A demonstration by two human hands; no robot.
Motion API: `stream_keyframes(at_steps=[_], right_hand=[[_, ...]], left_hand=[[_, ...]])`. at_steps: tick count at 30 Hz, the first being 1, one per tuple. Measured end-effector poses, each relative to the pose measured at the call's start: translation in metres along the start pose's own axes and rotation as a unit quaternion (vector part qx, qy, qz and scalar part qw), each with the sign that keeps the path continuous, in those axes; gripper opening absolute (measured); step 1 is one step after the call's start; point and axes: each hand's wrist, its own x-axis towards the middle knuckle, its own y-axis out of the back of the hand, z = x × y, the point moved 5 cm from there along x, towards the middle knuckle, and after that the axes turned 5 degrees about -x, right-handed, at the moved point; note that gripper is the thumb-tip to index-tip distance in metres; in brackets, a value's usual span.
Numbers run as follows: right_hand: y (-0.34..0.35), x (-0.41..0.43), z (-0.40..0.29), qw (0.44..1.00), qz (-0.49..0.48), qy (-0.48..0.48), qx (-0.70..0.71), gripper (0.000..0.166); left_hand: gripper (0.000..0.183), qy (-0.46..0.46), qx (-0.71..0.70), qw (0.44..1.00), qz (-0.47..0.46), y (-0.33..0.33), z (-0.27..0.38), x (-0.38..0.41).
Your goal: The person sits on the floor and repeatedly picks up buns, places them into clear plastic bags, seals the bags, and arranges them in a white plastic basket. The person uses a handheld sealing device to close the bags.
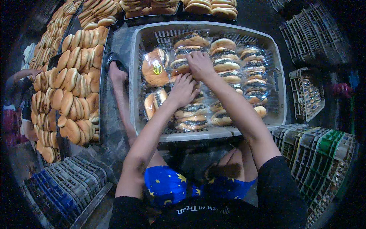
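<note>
A grey plastic crate lies before me, holding rows of filled buns in clear wrappers. My left hand rests on the buns of the second row from the left, fingers spread. Just above it, my right hand reaches over a wrapped bun in that same row; its fingertips touch the buns there. Whether either hand grips a bun cannot be told. At the crate's left side a wrapped bun with a yellow label lies flat. Other wrapped buns stand on edge in rows to the right.
Trays of unwrapped buns line the left and far sides. Another person's hand is at the far left buns. Stacked crates stand at lower left, lower right and upper right. A smaller filled crate sits right.
</note>
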Motion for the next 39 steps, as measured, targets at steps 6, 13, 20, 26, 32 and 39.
stream_keyframes(at_steps=[6, 13, 20, 26, 32, 39], right_hand=[[0.113, -0.041, 0.007, 0.971, 0.210, 0.111, -0.006, 0.018], [0.225, -0.216, -0.014, 0.904, -0.001, -0.285, 0.318, 0.045], [0.244, -0.285, -0.056, 0.904, 0.189, -0.143, 0.356, 0.016], [0.237, -0.314, -0.058, 0.615, 0.033, -0.177, 0.767, 0.023], [0.220, -0.315, -0.083, 0.363, -0.184, -0.258, 0.876, 0.026], [0.251, -0.289, -0.083, 0.730, 0.095, -0.122, 0.665, 0.023]], left_hand=[[0.063, 0.183, -0.577, 0.782, 0.148, 0.034, 0.020, -0.008], [0.059, 0.172, -0.766, 0.573, 0.236, 0.095, 0.146, -0.108], [0.072, 0.170, -0.715, 0.677, 0.041, 0.077, 0.214, -0.195], [0.079, 0.087, -0.791, 0.601, 0.077, 0.098, 0.210, -0.185], [0.059, 0.035, -0.732, 0.677, 0.061, 0.144, 0.228, -0.183], [0.042, 0.096, -0.718, 0.675, 0.140, 0.148, 0.230, -0.191]])
